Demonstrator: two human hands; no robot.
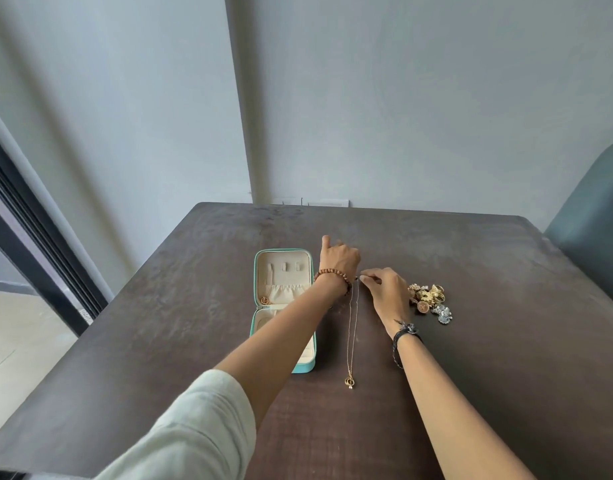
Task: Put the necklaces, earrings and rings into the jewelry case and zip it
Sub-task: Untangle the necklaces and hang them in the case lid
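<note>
Both hands' grips, left hand point(339, 259) and right hand point(384, 289), pinch the necklace point(351, 327) clasp end mid-counter; lifting fast could tangle its chain.

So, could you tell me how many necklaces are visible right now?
1: a gold necklace lying stretched on the table between the two arms, right of the jewelry case. Others may hide in the jewelry pile.
</note>
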